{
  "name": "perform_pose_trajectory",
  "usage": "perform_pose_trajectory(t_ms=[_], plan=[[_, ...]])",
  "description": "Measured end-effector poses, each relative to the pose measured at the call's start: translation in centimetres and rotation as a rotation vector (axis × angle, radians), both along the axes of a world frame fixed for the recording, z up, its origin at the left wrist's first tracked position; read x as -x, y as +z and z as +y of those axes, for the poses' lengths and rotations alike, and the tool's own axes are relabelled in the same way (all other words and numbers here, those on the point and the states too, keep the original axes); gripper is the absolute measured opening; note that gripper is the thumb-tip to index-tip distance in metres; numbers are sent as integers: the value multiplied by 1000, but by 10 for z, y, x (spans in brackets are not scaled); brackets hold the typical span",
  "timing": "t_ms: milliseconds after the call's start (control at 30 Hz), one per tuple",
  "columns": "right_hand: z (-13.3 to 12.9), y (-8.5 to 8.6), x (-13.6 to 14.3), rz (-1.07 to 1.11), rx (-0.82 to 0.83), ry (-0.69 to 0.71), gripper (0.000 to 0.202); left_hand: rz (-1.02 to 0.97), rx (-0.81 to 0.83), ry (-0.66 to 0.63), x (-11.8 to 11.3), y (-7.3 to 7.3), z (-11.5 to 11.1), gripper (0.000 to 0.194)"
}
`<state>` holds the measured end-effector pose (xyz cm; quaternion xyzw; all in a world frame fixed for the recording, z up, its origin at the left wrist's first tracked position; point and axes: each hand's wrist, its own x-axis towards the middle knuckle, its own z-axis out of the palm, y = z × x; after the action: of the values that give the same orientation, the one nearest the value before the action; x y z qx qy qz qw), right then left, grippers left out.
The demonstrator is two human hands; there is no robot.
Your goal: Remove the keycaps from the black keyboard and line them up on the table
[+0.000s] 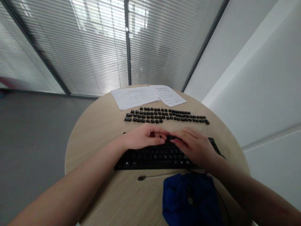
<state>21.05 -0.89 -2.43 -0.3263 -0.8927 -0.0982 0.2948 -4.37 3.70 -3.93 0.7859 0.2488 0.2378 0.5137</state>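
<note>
Step in hand: a key near the top middle of the keyboard (162,155) appears to be worked on by both hands.
How it is best done: the board should be kept flat on the table (98,131); the key should be gripped squarely and moved straight, not twisted, so the stem is not strained.
Left hand (142,138): curled, thumb and fingertips drawn together at the board's upper edge; whether a key is pinched cannot be told.
Right hand (196,146): loosely open, fingers extended flat over the keys, touching them.
Loose keys (164,115): laid in rows just behind the board, before the papers (147,95).
Blue cloth (190,197): near the table's front edge.
</note>
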Motion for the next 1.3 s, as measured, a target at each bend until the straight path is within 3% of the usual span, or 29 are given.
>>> perform_pose_trajectory(t_ms=[133, 200, 300, 467, 667, 833, 1000, 1133, 1233, 1300], plan=[[60, 6, -10, -102, 305, -233, 16, 236, -338, 275, 23, 8, 15, 39], [91, 1, -10, -211, 446, -277, 15, 251, -386, 355, 35, 10, 22, 34], [122, -12, -5, -243, 509, -286, 15, 190, -391, 410, 46, 9, 29, 31], [138, -31, 3, -265, 553, -293, 21, 262, -479, 387, 46, 7, 28, 33], [142, -39, 6, -279, 565, -313, 24, 395, -542, 350, 43, 14, 25, 33], [142, -40, 8, -251, 535, -321, 25, 403, -541, 354, 44, 17, 23, 33], [127, -24, 0, -149, 472, -314, 27, 401, -564, 348, 44, 18, 23, 33], [92, -4, -22, 47, 404, -313, 44, 409, -547, 318, 43, 19, 22, 33], [52, 8, -38, 359, 364, -254, 57, 436, -555, 292, 41, 19, 22, 29], [25, 13, -44, 402, 368, -310, 62, 450, -557, 263, 37, 18, 21, 26]])
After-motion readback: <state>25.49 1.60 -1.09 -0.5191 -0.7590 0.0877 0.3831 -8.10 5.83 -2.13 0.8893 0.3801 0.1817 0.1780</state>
